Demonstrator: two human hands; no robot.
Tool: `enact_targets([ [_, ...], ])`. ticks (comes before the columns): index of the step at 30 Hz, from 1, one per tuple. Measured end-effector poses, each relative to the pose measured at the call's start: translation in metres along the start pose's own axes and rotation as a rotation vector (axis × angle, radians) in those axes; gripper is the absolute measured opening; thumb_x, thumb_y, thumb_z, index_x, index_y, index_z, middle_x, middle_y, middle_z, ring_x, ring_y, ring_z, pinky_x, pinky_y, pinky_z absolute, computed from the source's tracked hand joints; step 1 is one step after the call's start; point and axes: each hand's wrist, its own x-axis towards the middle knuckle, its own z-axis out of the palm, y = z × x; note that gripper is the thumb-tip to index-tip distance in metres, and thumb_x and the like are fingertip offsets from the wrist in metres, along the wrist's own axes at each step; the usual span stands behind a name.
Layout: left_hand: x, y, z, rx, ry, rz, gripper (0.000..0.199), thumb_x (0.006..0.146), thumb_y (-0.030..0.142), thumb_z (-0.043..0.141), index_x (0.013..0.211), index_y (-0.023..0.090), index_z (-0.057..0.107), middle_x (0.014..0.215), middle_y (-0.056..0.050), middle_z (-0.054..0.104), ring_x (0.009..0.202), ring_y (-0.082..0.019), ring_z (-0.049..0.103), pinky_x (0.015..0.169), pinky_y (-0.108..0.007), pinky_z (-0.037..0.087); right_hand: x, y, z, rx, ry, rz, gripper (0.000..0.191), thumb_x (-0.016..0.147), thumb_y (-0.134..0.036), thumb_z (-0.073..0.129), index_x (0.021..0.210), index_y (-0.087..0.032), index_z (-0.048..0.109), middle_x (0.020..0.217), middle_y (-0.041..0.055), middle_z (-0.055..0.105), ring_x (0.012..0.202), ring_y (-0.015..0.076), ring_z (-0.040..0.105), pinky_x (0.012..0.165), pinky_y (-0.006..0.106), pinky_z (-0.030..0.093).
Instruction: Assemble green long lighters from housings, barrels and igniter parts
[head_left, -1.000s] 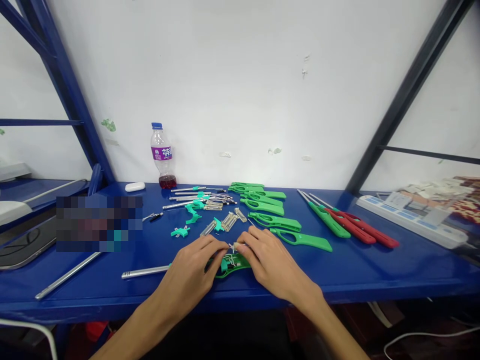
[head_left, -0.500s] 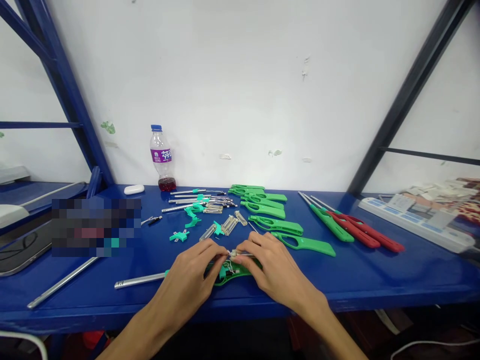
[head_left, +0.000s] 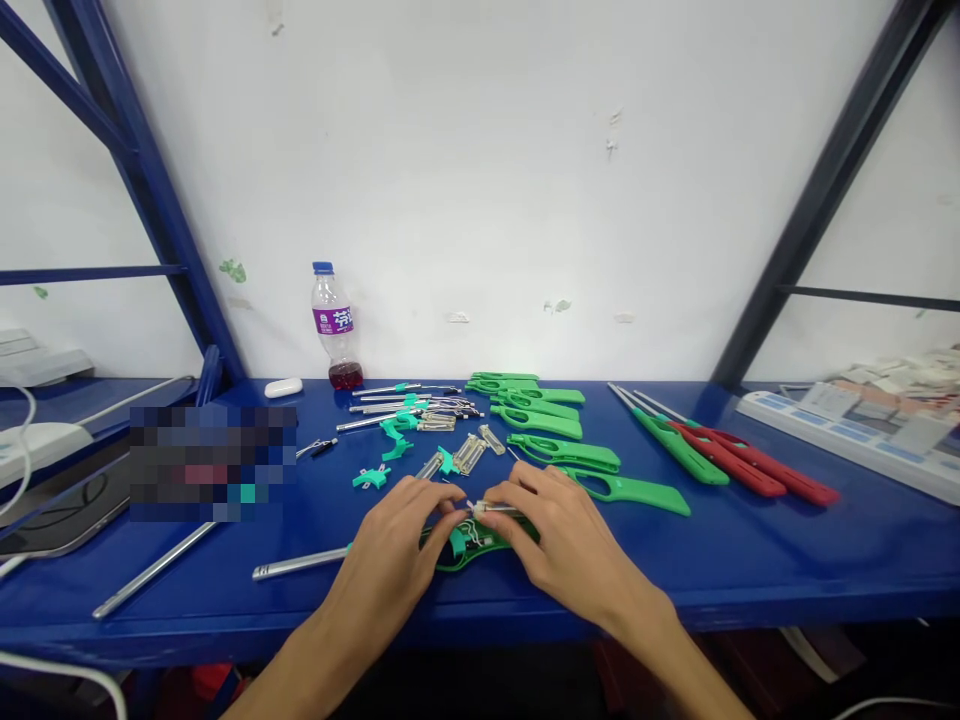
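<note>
Head view shows two bare hands working close together over a blue table (head_left: 750,560). The right hand (head_left: 559,530) is gripping a small see-through part (head_left: 504,508) between its thumb and fingers. The left hand (head_left: 405,525) is just beside it, with its thumb and finger bent close together near a tiny white bit (head_left: 472,506). The bit is too small to tell if those fingers are gripping it.

Under the hands, a green shell (head_left: 491,546) lies on the table near the front edge. Thin white wires (head_left: 474,531) and a blue-green piece (head_left: 458,543) sit in it. A silver tube (head_left: 300,563) pokes out to the left, past the left hand.

Behind the hands, more see-through parts (head_left: 469,455) lie near some loose blue-green bits (head_left: 370,477) and a bunch of thin silver rods (head_left: 367,420). More green shells (head_left: 634,492) lie in a row behind the right hand. Farther right are one green lighter (head_left: 682,450) and two red lighters (head_left: 731,460), side by side. A bottle (head_left: 335,325) with a blue cap stands upright near the white wall (head_left: 480,180), with a little dark red drink at the bottom.
</note>
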Motion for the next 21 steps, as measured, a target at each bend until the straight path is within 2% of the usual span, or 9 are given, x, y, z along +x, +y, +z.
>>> enact_targets([
  [4, 0.0022, 0.0001, -0.0020, -0.006, 0.004, -0.040, 0.013, 0.104, 0.022, 0.059, 0.097, 0.024, 0.069, 0.093, 0.000, 0.073, 0.088, -0.021, 0.066, 0.081, -0.033, 0.052, -0.0002, 0.0012, -0.0014, 0.060, -0.004, 0.023, 0.014, 0.113, -0.017, 0.057, 0.113, -0.025, 0.069, 0.107, -0.0004, 0.064, 0.093, 0.0214, 0.061, 0.086, 0.039, 0.038],
  [8, 0.0028, 0.0017, -0.0025, -0.034, -0.010, -0.034, 0.013, 0.105, 0.020, 0.058, 0.099, 0.024, 0.068, 0.097, 0.000, 0.072, 0.093, -0.021, 0.064, 0.085, -0.034, 0.050, 0.0001, 0.0015, -0.0020, 0.060, -0.012, 0.014, 0.016, 0.113, -0.014, 0.055, 0.111, -0.024, 0.069, 0.103, -0.0012, 0.065, 0.091, 0.0215, 0.059, 0.086, 0.038, 0.037],
  [14, -0.0001, 0.0034, -0.0021, -0.020, -0.009, 0.029, 0.012, 0.106, 0.018, 0.056, 0.100, 0.023, 0.065, 0.098, 0.001, 0.070, 0.093, -0.019, 0.062, 0.088, -0.034, 0.048, -0.0006, 0.0004, -0.0018, 0.055, -0.034, -0.007, 0.016, 0.113, -0.012, 0.055, 0.111, -0.022, 0.068, 0.100, -0.0004, 0.063, 0.091, 0.0215, 0.059, 0.087, 0.037, 0.036],
  [21, 0.0014, 0.0043, -0.0013, 0.023, 0.060, 0.123, 0.010, 0.104, 0.014, 0.058, 0.102, 0.021, 0.064, 0.097, 0.001, 0.069, 0.092, -0.017, 0.061, 0.087, -0.030, 0.047, 0.0003, 0.0023, -0.0016, 0.006, -0.034, -0.020, 0.015, 0.112, -0.012, 0.057, 0.117, -0.021, 0.067, 0.103, 0.0007, 0.062, 0.087, 0.0210, 0.057, 0.082, 0.035, 0.036],
])
